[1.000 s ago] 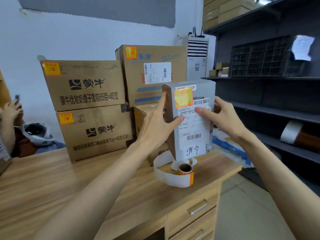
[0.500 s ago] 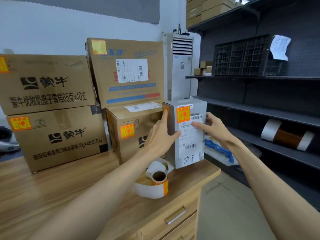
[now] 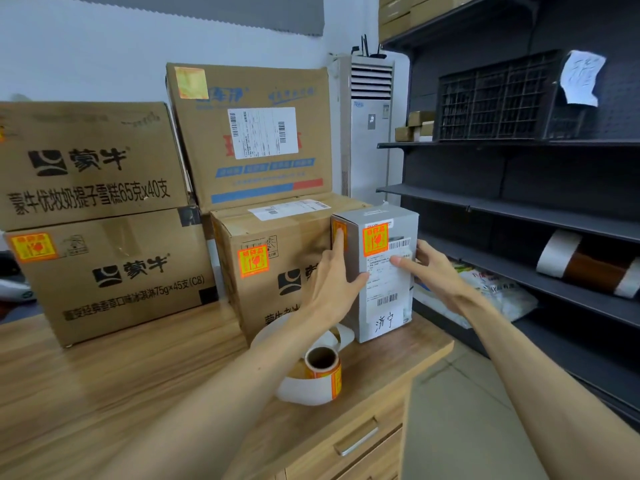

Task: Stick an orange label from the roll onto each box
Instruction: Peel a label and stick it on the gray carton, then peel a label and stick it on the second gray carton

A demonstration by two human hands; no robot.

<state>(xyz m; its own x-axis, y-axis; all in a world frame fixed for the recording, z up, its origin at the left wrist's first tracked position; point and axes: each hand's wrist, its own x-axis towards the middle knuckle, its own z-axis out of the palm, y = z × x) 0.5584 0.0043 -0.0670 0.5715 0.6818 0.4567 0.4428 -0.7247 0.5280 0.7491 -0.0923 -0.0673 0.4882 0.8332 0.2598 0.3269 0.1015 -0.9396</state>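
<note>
far left of the grey box [image 3: 374, 216] two printed cartons are stacked, and the lower carton [image 3: 114, 271] carries an orange label. behind and left of the grey box stands a tall carton [image 3: 249, 133]. touching the grey box's left side is a brown carton [image 3: 273, 299] with its own orange sticker [image 3: 253, 260].

the left hand [image 3: 329, 282] lies flat on the grey box's left face. its fingers are straight and pressed together, the forefinger points up over a side label [image 3: 337, 228], and the thumb rests on the front corner. in front of the grey box and to its left, the label roll [image 3: 323, 367] stands on the desk [image 3: 104, 393] with its backing strip looped round it. the grey box stands upright at the desk's right end, with a front label [image 3: 375, 240] stuck at its upper left. the right hand [image 3: 429, 271] clasps the grey box's right edge, one digit laid across the white shipping slip and the rest curled round the right side. right of the grey box is a dark shelf [image 3: 519, 209].

a second ago the grey box stood directly behind the roll and hid the brown carton's front. half a second ago it stood where it is now, and both hands hold it as before.
</note>
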